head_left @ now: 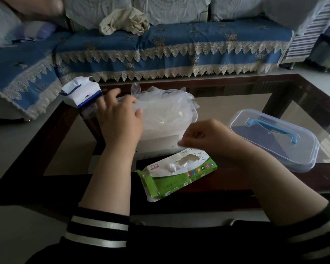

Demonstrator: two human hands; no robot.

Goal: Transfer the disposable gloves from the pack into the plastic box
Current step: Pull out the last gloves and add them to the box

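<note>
Striped sleeves (97, 231) frame the bottom of the head view, and just beyond them the green pack (176, 174) lies on the near edge of the desk (65, 130), flattened, one end flap torn open. A wisp of clear film shows in its oval slot, so a few gloves may remain inside, though I cannot tell how many. It looks nearly empty.

Behind the pack stands the box (156, 141), its lid off, with a heap of gloves (164, 109) mounded above its rim. Most of the transfer appears done. The left hand (120, 115) rests on the left side of that heap, fingers spread and fairly straight, pressing the film down. The right hand (204, 136) hovers between the pack and the box's near right corner, fingers curled together at the tips; they seem to pinch something thin and clear, but blur keeps me from saying for certain.

To the right, well apart from the box, the lid (274, 143) with its blue handle sits on the glass. A white and blue tissue pack (82, 94) stands just beside the left hand at the desk's far left. A sofa (160, 44) runs behind.

What seems left: draw out any last gloves, tamp the heap below the rim, and fit the lid.
</note>
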